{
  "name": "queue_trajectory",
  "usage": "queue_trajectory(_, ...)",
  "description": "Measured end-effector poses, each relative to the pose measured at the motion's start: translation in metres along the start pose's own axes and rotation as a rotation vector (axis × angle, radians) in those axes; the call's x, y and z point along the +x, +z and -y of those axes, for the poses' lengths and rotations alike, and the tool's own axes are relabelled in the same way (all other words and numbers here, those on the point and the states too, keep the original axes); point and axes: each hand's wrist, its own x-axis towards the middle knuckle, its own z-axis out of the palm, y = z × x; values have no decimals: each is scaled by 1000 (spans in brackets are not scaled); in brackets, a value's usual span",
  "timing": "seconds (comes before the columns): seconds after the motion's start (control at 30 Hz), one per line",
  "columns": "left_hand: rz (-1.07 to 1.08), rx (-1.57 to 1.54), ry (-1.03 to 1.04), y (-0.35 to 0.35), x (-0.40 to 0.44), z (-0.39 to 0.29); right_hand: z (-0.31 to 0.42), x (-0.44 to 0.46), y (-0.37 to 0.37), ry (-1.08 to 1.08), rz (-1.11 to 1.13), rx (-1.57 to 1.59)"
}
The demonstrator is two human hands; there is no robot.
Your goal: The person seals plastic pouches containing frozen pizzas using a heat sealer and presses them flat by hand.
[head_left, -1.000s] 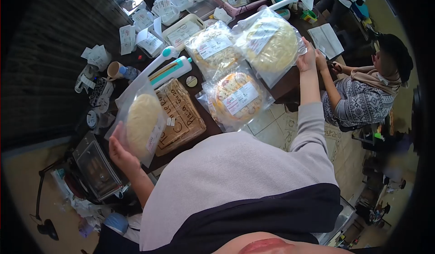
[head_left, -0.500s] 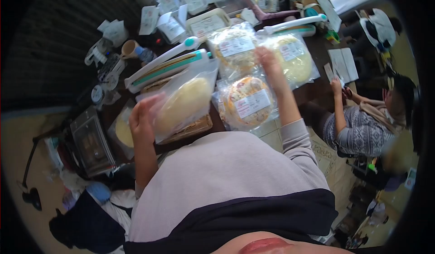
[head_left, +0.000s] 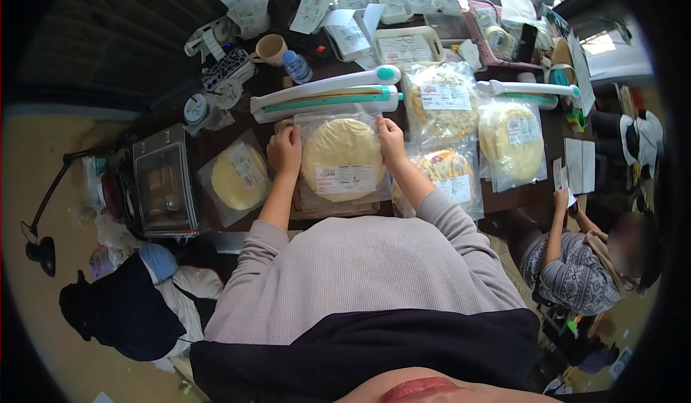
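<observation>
A clear plastic bag with a flat, round, pale-yellow pizza (head_left: 340,147) inside lies in front of me, its white label (head_left: 345,178) facing up near the lower edge. My left hand (head_left: 286,151) pinches the bag's left edge, and my right hand (head_left: 391,142) pinches its upper right edge. Beneath the bag is a brown board or box (head_left: 302,205), mostly covered. Just beyond the bag's top edge stands a white and teal impulse sealer (head_left: 327,97) with its long arm raised a little.
Bagged pizzas (head_left: 441,104) lie to the right, one (head_left: 512,144) beside a second sealer (head_left: 529,90). Another bagged round (head_left: 239,180) sits at left near a glass-fronted case (head_left: 165,180). Labels, a mug (head_left: 271,50) and a bottle (head_left: 296,66) stand behind. A seated person (head_left: 576,259) holds papers at right.
The bagged pizza has gone from tilted in my left hand to lying flat. My right hand has left the bagged pizzas on the right and taken hold of this bag's right edge.
</observation>
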Motion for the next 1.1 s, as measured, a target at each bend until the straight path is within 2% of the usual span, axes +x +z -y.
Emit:
queue_trajectory(0.07,-180,213,183,3,7,6,-7,11,9,-96,-99,-100)
queue_trajectory(0.1,-212,217,175,2,13,6,-6,15,13,-133,-130,-171)
queue_trajectory(0.17,-158,231,4,10,32,13,-18,34,14,-231,-220,-404)
queue_trajectory(0.23,-82,135,-165,11,50,18,-22,48,18,-197,-251,-423)
queue_trajectory(0.33,55,-5,-269,4,61,18,-17,58,24,-206,-285,-496)
queue_trajectory(0.4,50,1,-162,11,55,20,-9,59,27,-179,-272,-573)
queue_trajectory(0.5,-21,-57,-54,12,42,23,-2,58,24,-364,-401,-541)
queue_trajectory(0.53,-58,-88,-25,9,40,20,10,50,21,-447,-391,-398)
queue_trajectory(0.6,-245,-70,200,3,33,6,66,19,32,-618,-452,-348)
queue_trajectory(0.63,-340,-61,307,-1,26,-7,86,20,30,-817,-470,-463)
queue_trajectory(0.67,-147,-41,409,-17,18,-30,103,21,29,-1013,-482,-578)
queue_trajectory(0.7,54,-20,506,-28,8,-51,131,20,41,-1132,-369,-641)
queue_trajectory(0.73,103,36,616,-16,-5,-61,156,24,57,-1246,-252,-700)
queue_trajectory(0.77,149,91,728,-5,-16,-67,171,30,77,-1197,-118,-827)
queue_trajectory(0.8,218,152,733,5,-22,-66,177,38,96,-1145,18,-953)
queue_trajectory(0.87,346,272,750,24,-25,-62,163,59,119,-776,335,-1431)
queue_trajectory(0.97,375,294,756,27,-20,-58,140,84,135,-357,590,-1759)
queue_trajectory(1.1,339,340,773,26,-23,-57,111,104,132,-243,630,-1716)
